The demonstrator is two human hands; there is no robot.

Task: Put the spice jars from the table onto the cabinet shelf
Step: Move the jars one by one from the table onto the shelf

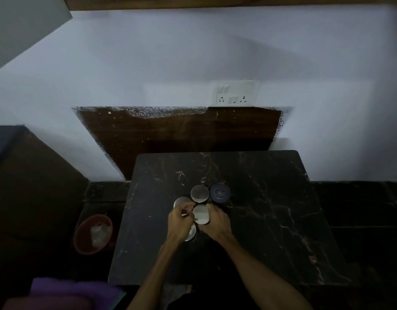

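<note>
Several spice jars stand clustered in the middle of the black marble table (271,198). Three have silver lids: one at the back (199,193), one at the left (181,202) and one in the centre (201,214). A dark-lidded jar (220,193) stands at the back right. Another silver lid (191,234) peeks out under my left wrist. My right hand (215,222) wraps the right side of the centre jar. My left hand (181,220) curls against the left jar and the centre jar; its exact grip is hidden in the dim light.
A reddish bin (93,234) with a plastic liner sits on the floor left of the table. A dark cabinet (32,180) stands at the far left. A switch and socket plate (235,93) is on the wall. Purple cloth (70,289) lies at the bottom left.
</note>
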